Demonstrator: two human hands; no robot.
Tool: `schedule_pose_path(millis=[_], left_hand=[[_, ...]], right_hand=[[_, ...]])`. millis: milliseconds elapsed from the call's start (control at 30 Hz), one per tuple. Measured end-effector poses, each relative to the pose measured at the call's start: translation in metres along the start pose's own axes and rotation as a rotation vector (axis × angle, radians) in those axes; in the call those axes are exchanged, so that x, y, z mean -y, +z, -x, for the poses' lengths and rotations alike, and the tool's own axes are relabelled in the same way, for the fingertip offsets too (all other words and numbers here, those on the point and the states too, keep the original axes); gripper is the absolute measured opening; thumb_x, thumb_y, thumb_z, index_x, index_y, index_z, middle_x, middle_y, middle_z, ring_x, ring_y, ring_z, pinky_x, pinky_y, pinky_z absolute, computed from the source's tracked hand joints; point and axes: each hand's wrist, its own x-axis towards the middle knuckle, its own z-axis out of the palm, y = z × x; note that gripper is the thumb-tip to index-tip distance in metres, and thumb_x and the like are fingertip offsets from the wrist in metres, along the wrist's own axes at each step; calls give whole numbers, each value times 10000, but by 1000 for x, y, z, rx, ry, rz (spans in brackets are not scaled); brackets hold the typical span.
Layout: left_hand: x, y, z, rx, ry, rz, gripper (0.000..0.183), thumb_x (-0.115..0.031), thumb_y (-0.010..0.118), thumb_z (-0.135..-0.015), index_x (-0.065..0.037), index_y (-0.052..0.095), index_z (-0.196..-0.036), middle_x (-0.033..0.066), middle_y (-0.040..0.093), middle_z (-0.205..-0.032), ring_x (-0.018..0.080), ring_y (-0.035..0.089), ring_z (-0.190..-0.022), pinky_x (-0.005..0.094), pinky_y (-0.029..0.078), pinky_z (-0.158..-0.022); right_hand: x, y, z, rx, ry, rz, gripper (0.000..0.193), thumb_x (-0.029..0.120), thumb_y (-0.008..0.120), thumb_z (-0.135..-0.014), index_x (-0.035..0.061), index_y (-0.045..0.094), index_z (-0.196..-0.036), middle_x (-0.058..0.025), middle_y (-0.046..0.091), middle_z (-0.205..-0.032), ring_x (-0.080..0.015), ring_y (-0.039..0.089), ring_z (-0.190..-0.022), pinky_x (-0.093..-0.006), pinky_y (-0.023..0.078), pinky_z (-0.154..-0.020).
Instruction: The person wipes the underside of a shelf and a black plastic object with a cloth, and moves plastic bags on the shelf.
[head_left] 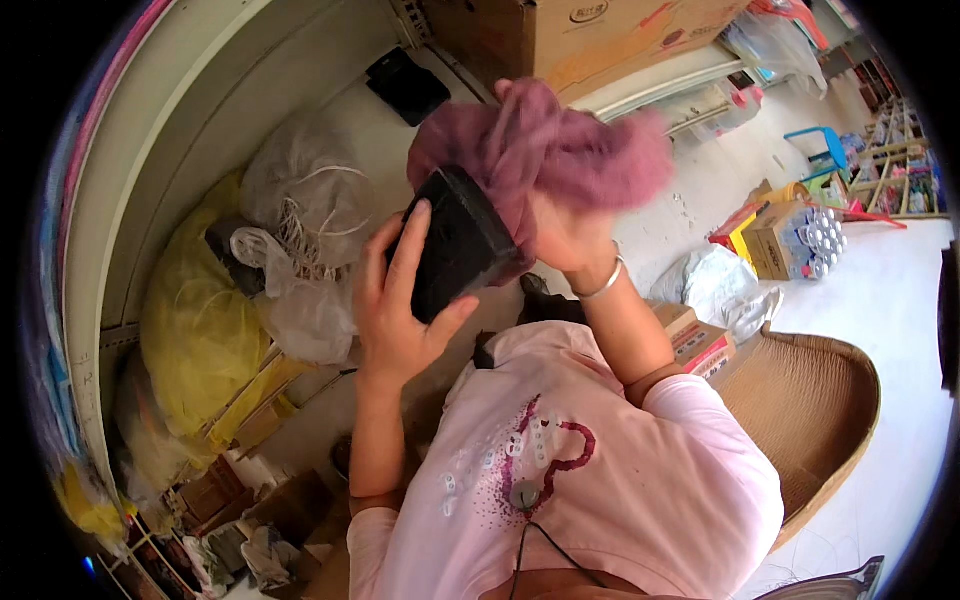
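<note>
In my left hand [395, 310] is a black box-shaped object [455, 240], held tilted in front of my chest with fingers spread along its side and the thumb at its lower edge. Its exact kind I cannot make out. A mauve-pink cloth [540, 145] is bunched in my right hand [568, 232] and lies against the box's far side. The cloth's right end is blurred by motion. Folds of it hide most of the right fingers; one fingertip shows above it. Beyond the cloth, a flat black piece [407, 88] lies on the pale shelf surface.
Clear plastic bags [310, 190] and a yellow bag [195, 320] fill the left side. A large cardboard box [620, 45] stands at the far side. To the right are a woven basket tray [815, 400], a white plastic bag [710, 285], packed bottles [818, 243] and a blue stool [822, 150].
</note>
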Motion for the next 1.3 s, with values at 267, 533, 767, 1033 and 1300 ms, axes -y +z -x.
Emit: schedule_pose_path(millis=[267, 533, 767, 1033, 1300], left_hand=[[11, 9, 14, 99, 182, -48, 693, -325, 770, -682, -62, 539, -1280, 170, 504, -1255, 361, 518, -1074, 454, 419, -887], [-12, 38, 34, 44, -58, 504, 839, -561, 640, -808, 53, 429, -1340, 202, 479, -1310, 326, 483, -1183, 415, 359, -1009], [-11, 90, 8, 12, -305, 588, 695, -438, 501, -926, 28, 323, -1409, 146, 391, -1406, 240, 390, -1280, 350, 302, -1067], [-48, 137, -47, 209, -427, 742, 641, -322, 536, -938, -17, 283, -1441, 160, 374, -1412, 253, 390, -1302, 375, 311, -1069], [-75, 153, -65, 296, -322, 695, 668, -328, 499, -954, 5, 211, -1456, 176, 313, -1446, 265, 334, -1334, 376, 263, -1092]], right_hand=[[-20, 15, 42, -199, -90, 549, 380, 79, 625, -816, 35, 506, -1174, -80, 612, -1143, -173, 598, -1024, -315, 480, -907], [-12, -31, 51, -123, -80, 127, 436, 259, 482, -957, -1, 416, -1300, -131, 544, -1220, -248, 551, -1101, -361, 463, -954], [36, 15, 73, -139, -300, 883, 733, 187, 687, -827, 19, 292, -1421, -121, 444, -1354, -199, 472, -1209, -329, 369, -1045], [100, -36, 73, 11, -240, 1004, 871, 206, 831, -699, 75, 309, -1384, -45, 449, -1284, -152, 454, -1185, -318, 373, -1019], [146, -57, 91, 39, -166, 1057, 866, 180, 784, -729, 65, 291, -1432, -71, 402, -1386, -165, 392, -1285, -319, 318, -1073]])
